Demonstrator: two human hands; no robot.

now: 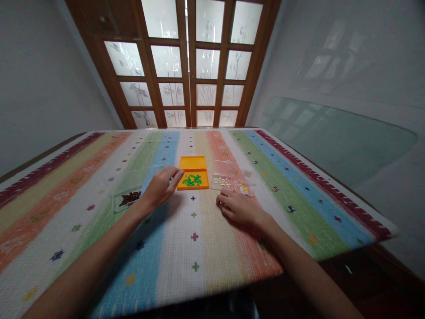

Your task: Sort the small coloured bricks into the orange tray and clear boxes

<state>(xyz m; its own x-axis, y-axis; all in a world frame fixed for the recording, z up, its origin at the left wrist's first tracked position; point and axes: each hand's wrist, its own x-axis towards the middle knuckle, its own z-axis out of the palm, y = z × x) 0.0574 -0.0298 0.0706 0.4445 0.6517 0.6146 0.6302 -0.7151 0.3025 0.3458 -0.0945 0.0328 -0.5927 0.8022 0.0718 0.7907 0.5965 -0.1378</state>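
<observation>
My left hand [162,185] hovers at the left edge of an orange box [193,163], whose lid is tipped back. Thumb and fingers are pinched together there; whatever they hold, if anything, is too small to make out. Small green pieces [192,180] lie scattered in the box. Resting on the cloth, my right hand [237,206] has its fingers curled under, and its palm is hidden. Just beyond it are a clear box of cream pieces [222,182] and another with yellow pieces [244,188]. A bit of blue [170,181] shows behind my left hand.
Left of my left forearm sits a clear box of dark brown pieces [130,198]. A striped tablecloth [194,252] covers the table. Wooden doors with glass panes [172,62] stand past the far edge, and a glass sheet [332,133] leans against the right wall.
</observation>
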